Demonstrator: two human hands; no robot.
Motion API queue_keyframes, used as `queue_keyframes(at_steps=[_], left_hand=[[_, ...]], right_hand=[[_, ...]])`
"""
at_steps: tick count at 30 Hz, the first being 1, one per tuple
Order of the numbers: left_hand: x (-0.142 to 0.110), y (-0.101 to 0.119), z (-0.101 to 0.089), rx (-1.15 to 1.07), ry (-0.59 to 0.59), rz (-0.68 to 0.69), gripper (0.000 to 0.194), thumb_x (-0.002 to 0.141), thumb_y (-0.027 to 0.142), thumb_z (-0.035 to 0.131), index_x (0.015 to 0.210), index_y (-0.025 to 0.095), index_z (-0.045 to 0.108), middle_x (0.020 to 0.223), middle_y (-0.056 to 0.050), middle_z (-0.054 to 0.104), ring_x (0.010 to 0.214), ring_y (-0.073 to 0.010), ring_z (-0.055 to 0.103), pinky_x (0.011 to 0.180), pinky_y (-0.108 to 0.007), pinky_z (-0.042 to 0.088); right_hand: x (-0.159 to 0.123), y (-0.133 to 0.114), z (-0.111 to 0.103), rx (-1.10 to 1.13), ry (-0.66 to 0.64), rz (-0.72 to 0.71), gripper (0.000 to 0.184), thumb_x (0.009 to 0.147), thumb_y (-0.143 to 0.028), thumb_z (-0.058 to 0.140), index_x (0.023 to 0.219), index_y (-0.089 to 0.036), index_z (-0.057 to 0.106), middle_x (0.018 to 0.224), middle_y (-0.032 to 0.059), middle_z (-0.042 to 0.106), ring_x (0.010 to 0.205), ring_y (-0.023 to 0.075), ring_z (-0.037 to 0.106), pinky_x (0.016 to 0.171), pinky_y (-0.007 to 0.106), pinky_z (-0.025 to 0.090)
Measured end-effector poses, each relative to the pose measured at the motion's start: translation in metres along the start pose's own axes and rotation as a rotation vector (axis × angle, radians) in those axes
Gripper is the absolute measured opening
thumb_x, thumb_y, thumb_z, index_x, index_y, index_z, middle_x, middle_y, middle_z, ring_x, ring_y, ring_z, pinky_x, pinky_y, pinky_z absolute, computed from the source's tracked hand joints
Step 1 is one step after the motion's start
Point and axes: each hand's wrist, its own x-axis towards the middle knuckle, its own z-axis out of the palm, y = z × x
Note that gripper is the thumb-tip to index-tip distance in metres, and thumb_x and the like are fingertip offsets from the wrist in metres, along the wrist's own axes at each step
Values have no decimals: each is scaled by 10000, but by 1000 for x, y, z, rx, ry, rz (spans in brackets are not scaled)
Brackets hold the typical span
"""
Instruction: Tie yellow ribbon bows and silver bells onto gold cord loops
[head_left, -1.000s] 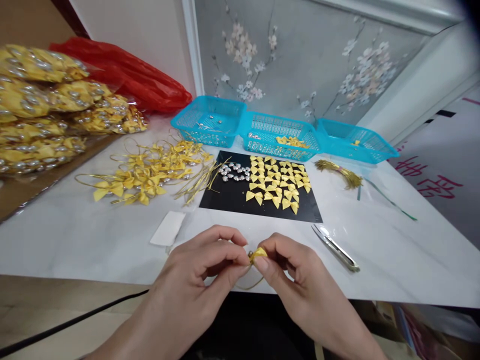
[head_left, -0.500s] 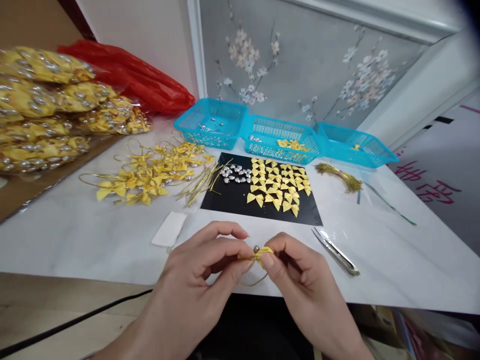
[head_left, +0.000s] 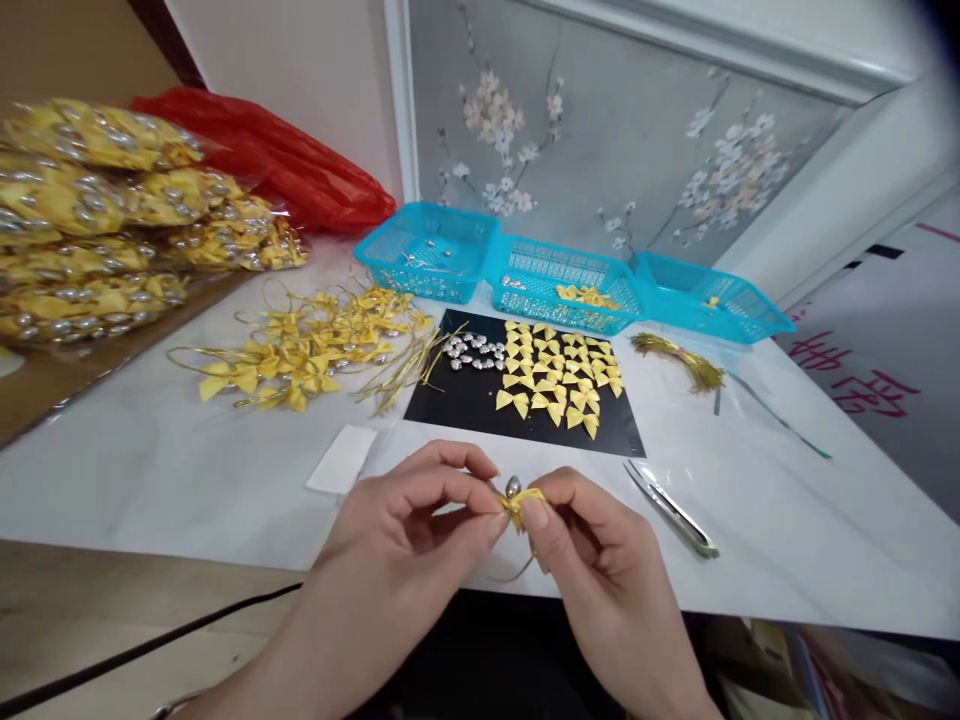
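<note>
Between my fingertips, over the table's front edge, is a yellow ribbon bow (head_left: 517, 505). My left hand (head_left: 427, 525) pinches its left side, and my right hand (head_left: 592, 540) pinches its right side between thumb and forefinger. A silver bead (head_left: 513, 487) stands up at the bow's middle. Below it a thin gold cord (head_left: 517, 574) curves down, partly hidden by my right hand. Farther back, a black sheet (head_left: 450, 418) bears rows of yellow bows (head_left: 551, 385) and a group of silver beads (head_left: 474, 350).
Finished-looking bows on cords (head_left: 292, 350) lie in a heap at left, by loose gold cords (head_left: 409, 370). Blue baskets (head_left: 566, 255) line the back. Thread snips (head_left: 671, 510) and a cord bundle (head_left: 679, 360) lie at right. A white pad (head_left: 341, 460) is near my left hand.
The silver bead now shows larger and more upright above the bow. The bow has turned slightly, with a ribbon tail pointing down. Both hands keep their pinch in nearly the same place.
</note>
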Motion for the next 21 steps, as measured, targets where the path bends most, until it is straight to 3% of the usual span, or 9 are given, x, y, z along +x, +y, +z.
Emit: queue_keyframes(at_steps=[4, 9, 12, 15, 18, 21], left_hand=[[6, -6, -6, -178, -94, -99, 131, 772, 197, 750, 648, 227, 722, 891, 29, 657, 799, -111, 633, 715, -184, 489], [8, -7, -9, -121, -157, -61, 105, 807, 189, 729, 718, 245, 731, 780, 40, 653, 758, -117, 590, 685, -202, 466], [8, -7, -8, -60, -114, -18, 124, 814, 210, 715, 714, 262, 766, 848, 23, 665, 788, -127, 607, 657, -197, 477], [7, -8, -6, -26, -46, 1, 127, 794, 211, 720, 709, 277, 787, 894, 10, 663, 784, -130, 625, 600, -180, 490], [6, -9, -4, 5, 26, 42, 126, 770, 193, 727, 682, 264, 783, 874, 2, 657, 752, -127, 635, 567, -165, 502], [5, -10, -3, 38, 63, 91, 129, 772, 181, 722, 676, 253, 772, 863, 3, 652, 724, -115, 634, 553, -147, 510]], right_hand=[[0, 0, 1, 3, 4, 16, 250, 977, -334, 557, 774, -193, 598, 647, -52, 521, 569, 77, 412, 501, 185, 340], [4, -2, -4, -87, -12, 4, 219, 957, -331, 578, 794, -189, 614, 674, -29, 588, 584, 90, 489, 527, 188, 420], [1, -7, -8, -199, 110, -107, 102, 951, -278, 581, 912, -220, 656, 773, -12, 637, 656, 112, 572, 590, 207, 487], [-8, -15, -5, -307, 250, -264, 184, 961, -166, 525, 1012, -258, 676, 822, -12, 627, 674, 110, 583, 600, 211, 499], [-18, -23, 2, -249, 266, -333, 326, 950, -43, 473, 1073, -286, 653, 853, -31, 653, 661, 89, 614, 622, 201, 529], [-23, -23, 9, -221, 221, -262, 315, 945, -36, 500, 1073, -294, 628, 872, -52, 715, 648, 80, 666, 648, 185, 565]])
